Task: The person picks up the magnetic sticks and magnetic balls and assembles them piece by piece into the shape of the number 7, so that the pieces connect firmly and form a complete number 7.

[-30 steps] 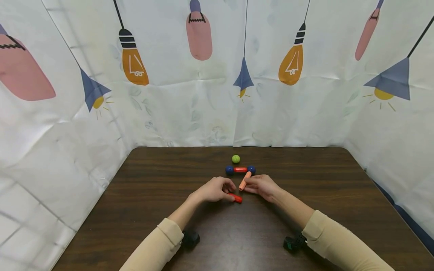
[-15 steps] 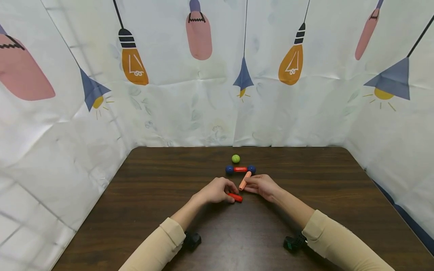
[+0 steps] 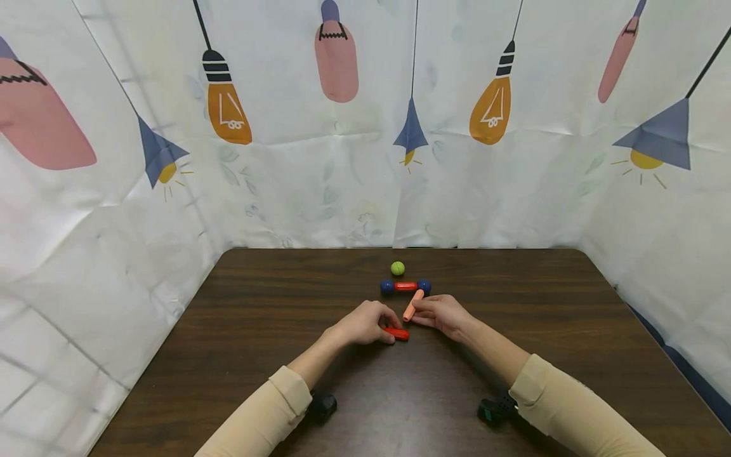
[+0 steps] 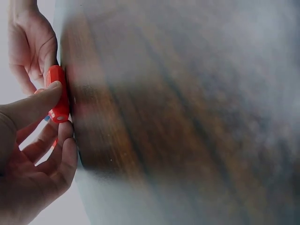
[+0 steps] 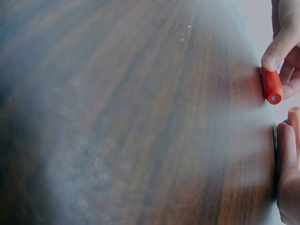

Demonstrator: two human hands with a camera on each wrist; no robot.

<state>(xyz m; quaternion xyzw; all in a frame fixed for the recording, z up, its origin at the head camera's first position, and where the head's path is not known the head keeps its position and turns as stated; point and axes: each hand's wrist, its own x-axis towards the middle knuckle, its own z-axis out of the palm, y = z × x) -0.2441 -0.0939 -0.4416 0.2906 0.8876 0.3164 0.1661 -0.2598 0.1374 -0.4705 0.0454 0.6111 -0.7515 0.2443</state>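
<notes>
A short red rod point(image 3: 398, 334) with a grey dot in its end, like a magnetic building stick, lies low over the table. My left hand point(image 3: 365, 322) pinches it, and in the left wrist view the thumb point(image 4: 54, 89) presses across its ribbed side. To its right, my right hand point(image 3: 442, 314) holds a pale orange rod point(image 3: 412, 306) by its side, tilted away from me. Just beyond the orange rod lies a red rod point(image 3: 406, 286) joined between a left blue ball point(image 3: 387, 287) and a right blue ball point(image 3: 424, 287).
Behind the joined piece sits a yellow-green ball point(image 3: 397, 268). Dark wood-grain table point(image 3: 274, 292) spreads around the hands. A white curtain point(image 3: 342, 190) printed with lamps and bulbs hangs at the back and along both sides.
My left hand has shifted slightly to the right, and the red rod in it has turned to lie more level. The right hand and the orange rod have stayed in place.
</notes>
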